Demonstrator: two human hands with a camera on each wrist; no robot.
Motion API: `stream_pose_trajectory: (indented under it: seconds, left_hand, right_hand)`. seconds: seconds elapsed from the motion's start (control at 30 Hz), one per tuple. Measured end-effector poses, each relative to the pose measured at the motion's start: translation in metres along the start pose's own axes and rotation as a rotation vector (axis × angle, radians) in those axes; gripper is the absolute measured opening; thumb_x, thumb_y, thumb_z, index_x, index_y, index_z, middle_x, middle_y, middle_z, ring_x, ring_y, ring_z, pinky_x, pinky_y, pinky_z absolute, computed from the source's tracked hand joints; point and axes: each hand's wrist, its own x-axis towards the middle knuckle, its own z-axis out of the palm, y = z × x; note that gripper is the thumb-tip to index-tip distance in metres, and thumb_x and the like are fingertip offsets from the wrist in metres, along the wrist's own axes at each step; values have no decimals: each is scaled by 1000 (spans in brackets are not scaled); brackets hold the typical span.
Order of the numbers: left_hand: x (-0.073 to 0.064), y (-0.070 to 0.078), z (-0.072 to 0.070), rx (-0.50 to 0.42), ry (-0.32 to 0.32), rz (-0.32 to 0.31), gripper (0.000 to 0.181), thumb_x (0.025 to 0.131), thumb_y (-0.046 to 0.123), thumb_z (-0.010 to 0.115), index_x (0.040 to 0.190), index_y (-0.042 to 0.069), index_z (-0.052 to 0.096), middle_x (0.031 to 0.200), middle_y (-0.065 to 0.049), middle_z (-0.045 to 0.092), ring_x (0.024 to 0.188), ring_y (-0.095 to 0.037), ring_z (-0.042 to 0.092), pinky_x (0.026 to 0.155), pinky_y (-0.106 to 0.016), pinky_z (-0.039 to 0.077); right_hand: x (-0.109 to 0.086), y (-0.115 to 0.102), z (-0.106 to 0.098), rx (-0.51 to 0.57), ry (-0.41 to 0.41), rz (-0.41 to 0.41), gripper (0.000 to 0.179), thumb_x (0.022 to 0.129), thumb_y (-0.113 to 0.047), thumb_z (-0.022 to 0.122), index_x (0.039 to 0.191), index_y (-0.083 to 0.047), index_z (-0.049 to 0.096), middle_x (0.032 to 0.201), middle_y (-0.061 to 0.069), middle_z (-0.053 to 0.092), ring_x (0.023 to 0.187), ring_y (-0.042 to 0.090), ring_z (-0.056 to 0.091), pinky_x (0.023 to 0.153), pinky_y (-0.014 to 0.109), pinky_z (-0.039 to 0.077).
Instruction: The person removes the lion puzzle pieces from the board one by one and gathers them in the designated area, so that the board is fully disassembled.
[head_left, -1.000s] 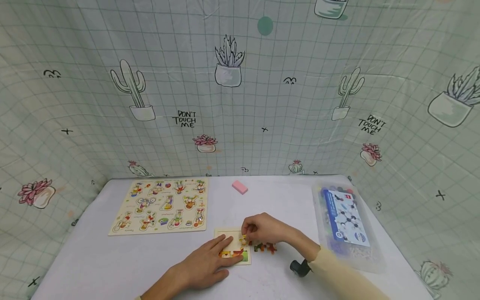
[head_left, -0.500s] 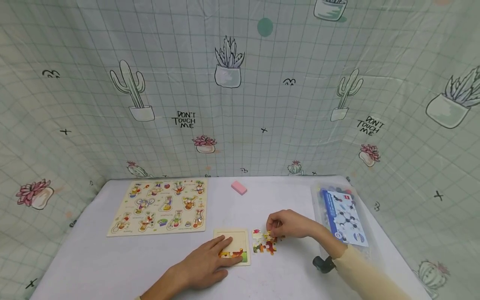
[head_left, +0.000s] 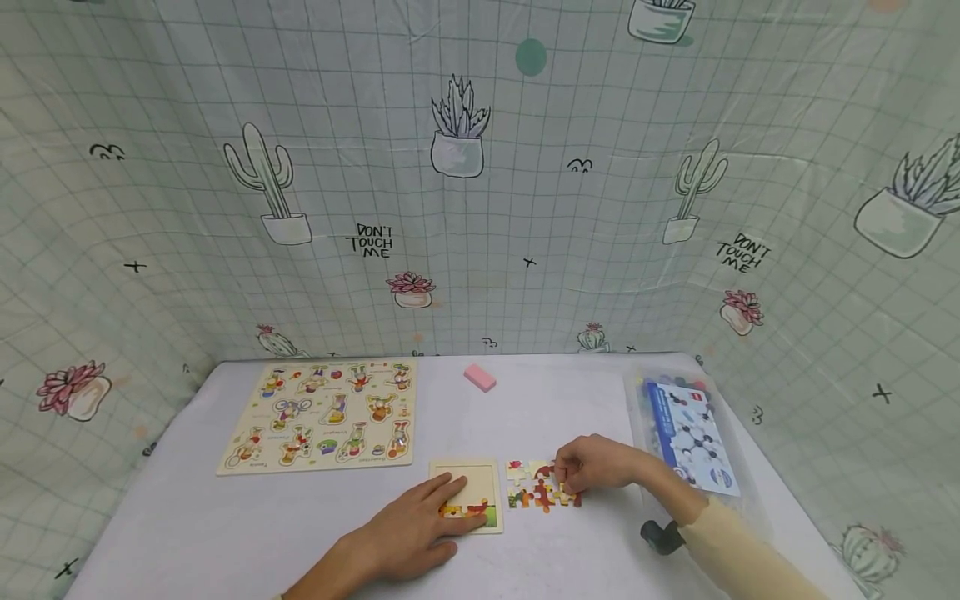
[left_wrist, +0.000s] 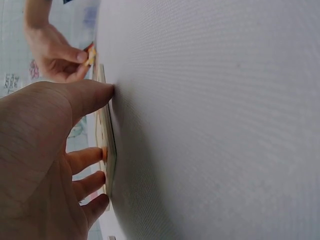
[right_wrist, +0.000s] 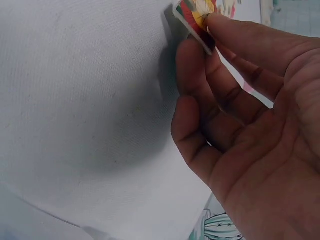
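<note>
My left hand (head_left: 408,532) lies with spread fingers across a small square wooden puzzle tray (head_left: 486,477). In the left wrist view, the thumb touches the tray's near edge (left_wrist: 111,127) and the other fingers rest over it. A strip of picture pieces sits in the tray's near part, partly covered by the hand. To the right, several loose jigsaw pieces (head_left: 542,493) lie together. Over their right side, my right hand (head_left: 598,463) pinches a jigsaw piece (right_wrist: 194,21) between thumb and fingers. That piece is red, yellow and white, tilted up off the cloth.
A large wooden picture board (head_left: 330,417) lies at the back left. A pink eraser-like block (head_left: 480,377) sits behind the tray. At the right stands a clear plastic box (head_left: 693,433) with a blue and white label. A patterned curtain (head_left: 480,275) hangs behind the white table.
My right hand has moved right, from the tray to the right side of the loose pieces, uncovering several. The left hand has stayed on the tray.
</note>
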Motion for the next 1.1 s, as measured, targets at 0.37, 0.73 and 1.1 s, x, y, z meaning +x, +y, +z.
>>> stream_pose_trajectory:
  seconds: [0.37,0.73,1.1]
  left_hand:
    - [0,2,-3,-10,-33,-15,50,101,32,56,149,43,46,160,-15,36,147,-36,33,116,-48,33]
    - [0,2,-4,1,-39,-29,51,101,33,57,149,44,46,160,-13,36,148,-35,32,116,-48,33]
    - [1,2,-2,5,-33,-31,51,101,33,57,149,44,46,160,-13,36,148,-35,32,117,-48,32]
  right_hand:
    - [0,-5,4,-54,38,18,15,88,-9,76,85,-20,66,74,-8,58,70,11,52,62,27,42]
    - [1,-8,6,-87,63,11,15,87,-9,76,84,-20,67,73,-8,55,71,11,52,62,27,42]
    - [2,-11,6,-124,65,1,16,86,-8,77,83,-21,67,71,-9,55,68,9,51,61,26,42]
